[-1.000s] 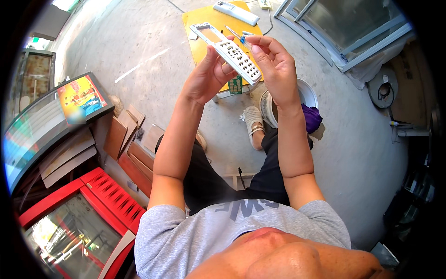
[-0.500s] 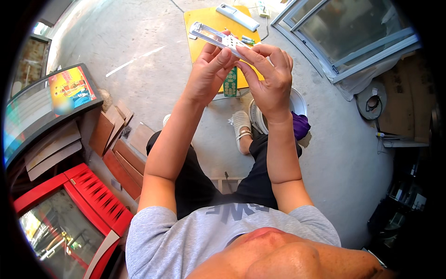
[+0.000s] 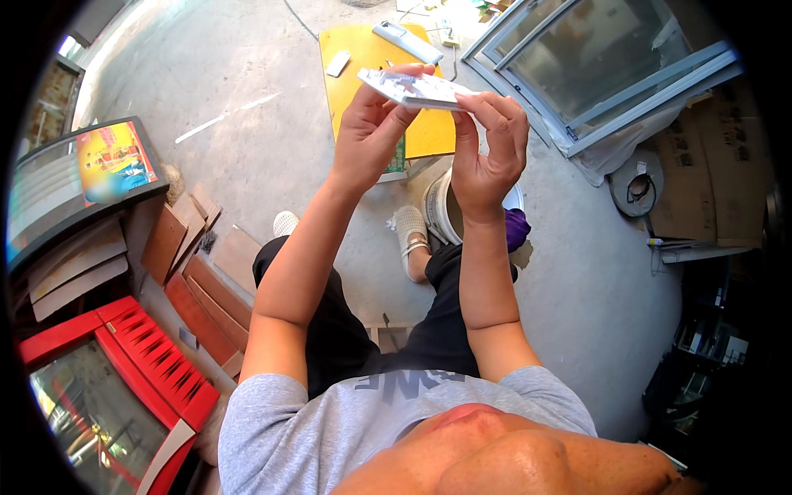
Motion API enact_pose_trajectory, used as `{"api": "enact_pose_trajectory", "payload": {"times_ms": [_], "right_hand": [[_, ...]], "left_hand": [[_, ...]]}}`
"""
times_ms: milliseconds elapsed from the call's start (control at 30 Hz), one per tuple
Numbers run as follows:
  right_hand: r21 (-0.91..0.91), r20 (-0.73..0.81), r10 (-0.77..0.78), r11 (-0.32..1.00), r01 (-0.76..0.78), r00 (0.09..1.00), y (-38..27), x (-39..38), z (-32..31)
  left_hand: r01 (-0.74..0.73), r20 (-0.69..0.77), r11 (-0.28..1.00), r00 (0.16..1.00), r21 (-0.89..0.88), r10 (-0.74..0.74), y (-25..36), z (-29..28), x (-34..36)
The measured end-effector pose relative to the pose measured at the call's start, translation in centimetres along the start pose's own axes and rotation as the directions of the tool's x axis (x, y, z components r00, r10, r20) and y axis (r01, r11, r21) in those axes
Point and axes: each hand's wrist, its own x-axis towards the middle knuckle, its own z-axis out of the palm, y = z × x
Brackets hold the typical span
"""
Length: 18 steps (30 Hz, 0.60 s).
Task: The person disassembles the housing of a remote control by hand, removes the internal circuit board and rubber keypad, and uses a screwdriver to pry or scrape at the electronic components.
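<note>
A pale grey floor (image 3: 602,297) spreads across the frame, with the seated person's grey shirt (image 3: 330,412) at the bottom. Glazed window panels (image 3: 594,74) in metal frames fill the upper right, and a red cabinet (image 3: 161,355) with a glass front stands at lower left. Above it, at the left edge, is a curved glass case (image 3: 58,177) bearing a bright picture. The yellow table (image 3: 353,107) is at upper middle. Reddish-brown boards (image 3: 205,309) lie left of the legs, and a whitish bucket (image 3: 435,206) stands just right of centre, partly behind the right forearm.

The left hand (image 3: 363,140), above centre, has its grip closed on the near edge and underside of a white casing (image 3: 412,89), thumb in front. The right hand (image 3: 492,153) has a narrow grip on the casing's right end, fingertips on top and thumb at its lower edge. The casing is held tilted at upper middle, over the table.

Below that are 2 pale woven shoes (image 3: 409,231). A long pale cover (image 3: 408,41) rests on the table's far part; a purple cloth (image 3: 517,229) shows beside the bucket. A green circuit board (image 3: 397,157), partly hidden by the left hand, is at the table's near edge, and 1 small white piece (image 3: 337,63) lies at the table's upper left.
</note>
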Motion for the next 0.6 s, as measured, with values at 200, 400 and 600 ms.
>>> {"api": "enact_pose_trajectory", "payload": {"times_ms": [200, 400, 600], "right_hand": [[0.081, 0.049, -0.042, 0.996, 0.038, 0.998, -0.6, -0.2, -0.4], [0.106, 0.067, -0.029, 0.994, 0.022, 0.997, -1.0, -0.3, -0.3], [0.219, 0.144, 0.034, 0.973, -0.065, 0.989, -0.6, 0.0, 0.2]], "left_hand": [[-0.225, 0.054, 0.921, 0.974, 0.318, 0.219, 1.7, -0.9, -0.7], [-0.305, 0.098, 0.821, 0.950, 0.482, 0.295, 2.6, -1.4, -0.9], [-0.244, 0.067, 0.851, 0.968, 0.464, 0.241, 2.0, -1.7, -0.8]]}}
